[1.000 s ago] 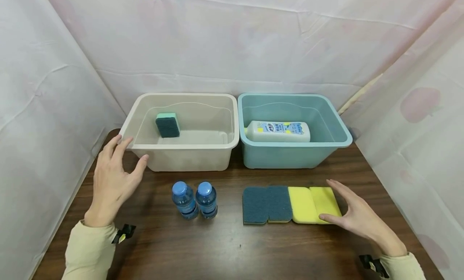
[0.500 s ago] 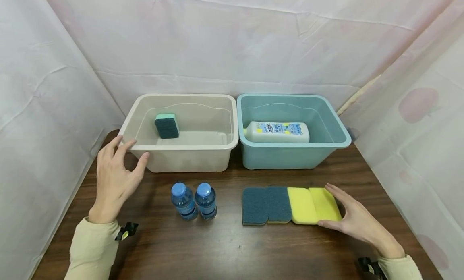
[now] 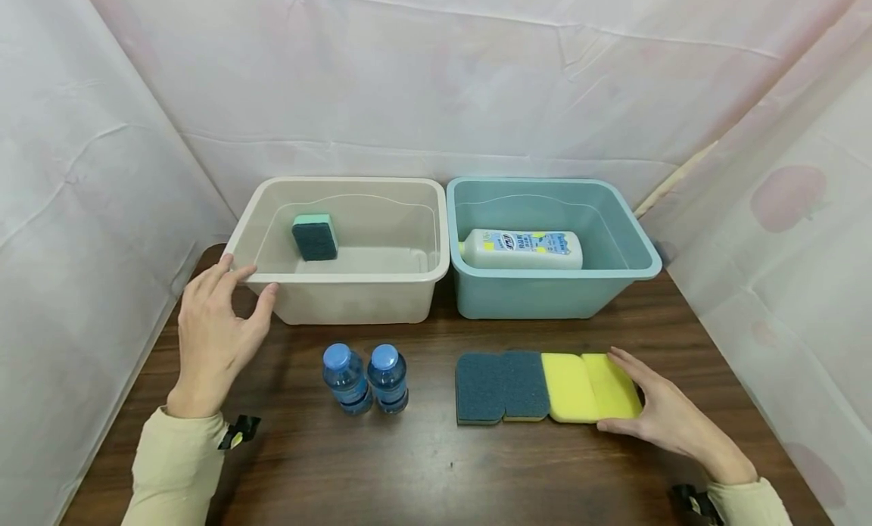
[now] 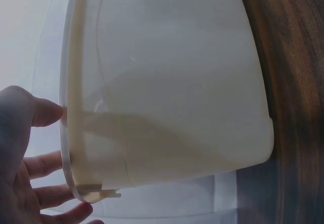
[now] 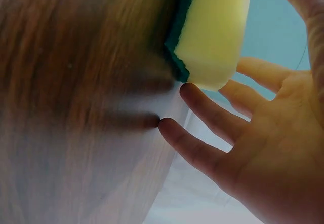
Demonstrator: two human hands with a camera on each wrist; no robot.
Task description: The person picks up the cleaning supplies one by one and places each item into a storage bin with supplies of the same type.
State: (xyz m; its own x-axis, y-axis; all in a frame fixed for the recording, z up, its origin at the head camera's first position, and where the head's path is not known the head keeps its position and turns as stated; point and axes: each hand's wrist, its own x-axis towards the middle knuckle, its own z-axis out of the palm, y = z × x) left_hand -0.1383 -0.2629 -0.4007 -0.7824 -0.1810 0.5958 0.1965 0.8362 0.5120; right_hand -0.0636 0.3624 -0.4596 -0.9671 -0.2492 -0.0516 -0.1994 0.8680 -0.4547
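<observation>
My left hand point(image 3: 214, 333) is at the left front corner of a beige bin point(image 3: 354, 299). Its thumb and fingertips touch the bin's rim point(image 4: 65, 82) in the left wrist view, the fingers spread. At the right, my right hand point(image 3: 671, 412) spans the end of a yellow sponge point(image 3: 608, 386), index finger along the far edge and thumb at the near edge. The right wrist view shows a dark green scouring layer point(image 5: 180, 31) under the yellow foam, with some fingertips low by the tabletop. That sponge ends a row with another yellow-side-up sponge point(image 3: 568, 386) and two dark-side-up sponges point(image 3: 500, 386).
A green-topped sponge point(image 3: 316, 237) leans inside the beige bin. Beside it stands a blue bin point(image 3: 524, 295) holding a white detergent bottle point(image 3: 524, 250) on its side. Two small blue-capped water bottles point(image 3: 347, 378) stand on the wooden table point(image 3: 409, 473). White curtains surround the back and sides.
The left hand has come slightly right, onto the beige bin's rim. My right hand has shifted a little left and down around the end sponge. The bins, bottles and sponges stay put.
</observation>
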